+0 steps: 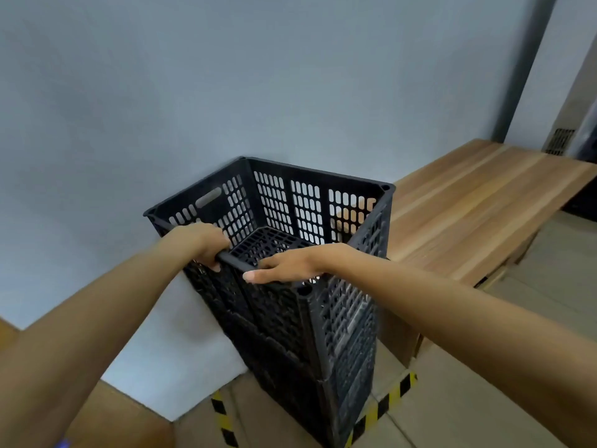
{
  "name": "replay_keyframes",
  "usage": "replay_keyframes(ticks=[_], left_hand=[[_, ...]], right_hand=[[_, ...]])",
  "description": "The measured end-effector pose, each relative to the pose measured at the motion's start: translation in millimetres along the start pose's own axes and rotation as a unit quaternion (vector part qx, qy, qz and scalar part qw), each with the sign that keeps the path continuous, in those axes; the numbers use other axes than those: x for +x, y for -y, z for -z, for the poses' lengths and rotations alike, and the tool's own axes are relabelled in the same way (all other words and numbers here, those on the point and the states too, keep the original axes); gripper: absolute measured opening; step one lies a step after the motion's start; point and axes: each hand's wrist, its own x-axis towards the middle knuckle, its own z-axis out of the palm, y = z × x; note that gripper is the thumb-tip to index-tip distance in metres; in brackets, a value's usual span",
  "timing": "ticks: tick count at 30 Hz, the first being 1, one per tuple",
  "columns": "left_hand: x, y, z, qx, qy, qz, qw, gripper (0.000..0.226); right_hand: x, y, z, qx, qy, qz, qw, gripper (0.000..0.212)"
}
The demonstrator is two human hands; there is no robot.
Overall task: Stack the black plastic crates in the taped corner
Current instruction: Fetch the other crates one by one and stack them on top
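left hand [203,242]: fingers curled around near rim of top crate [274,218] | right hand [290,263]: just beside it, lying open and flat on same rim | crate stack [290,334]: below both hands, inside yellow-black floor tape [384,402], against wall | desk [468,208]: beyond right hand

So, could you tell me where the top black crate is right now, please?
The top crate sits centre frame atop the black stack in the wall corner, inside the yellow-black floor tape, left of the wooden bench.
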Motion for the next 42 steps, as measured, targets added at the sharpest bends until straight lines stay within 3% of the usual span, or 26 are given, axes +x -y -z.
replay_keyframes(ticks=[3, 8, 12, 16, 24, 30, 33, 38, 42], left_hand=[[2.0, -1.9, -1.5, 0.023, 0.001, 0.001, 1.000, 0.040], [1.3, -7.2, 11.3, 0.048, 0.039, -0.008, 0.998, 0.032], [-2.7, -8.3, 9.6, 0.032, 0.035, 0.001, 0.999, 0.028], [-10.0, -10.4, 2.7, 0.014, 0.032, 0.008, 0.999, 0.024], [-45.7, -7.7, -23.9, 0.032, 0.054, -0.002, 0.998, 0.031], [-56.7, -5.3, -41.7, 0.010, 0.016, 0.024, 1.000, 0.040], [-59.6, -6.1, -44.7, 0.007, 0.018, 0.031, 0.999, 0.042], [-43.4, -7.0, -32.4, 0.003, 0.005, 0.042, 0.999, 0.034], [-20.6, -7.9, -15.4, -0.002, 0.001, 0.043, 0.999, 0.026]], right_hand=[[-9.4, -34.3, 16.0, -0.020, 0.008, 0.016, 1.000, 0.073], [0.2, -61.4, 22.5, -0.102, -0.057, 0.045, 0.992, 0.071], [-7.6, -58.3, 20.0, -0.129, -0.080, 0.078, 0.985, 0.073], [-19.6, -48.2, 15.1, -0.165, -0.077, 0.096, 0.979, 0.056], [-25.4, -11.4, -13.6, -0.193, -0.083, 0.141, 0.967, 0.048], [-24.3, -2.5, -20.3, -0.202, -0.087, 0.166, 0.961, 0.050], [-27.3, -1.1, -20.7, -0.215, -0.095, 0.223, 0.946, 0.055], [-34.7, -25.2, -5.8, -0.283, -0.174, 0.301, 0.894, 0.061], [-27.1, -52.3, 7.4, -0.261, -0.210, 0.294, 0.895, 0.061]])
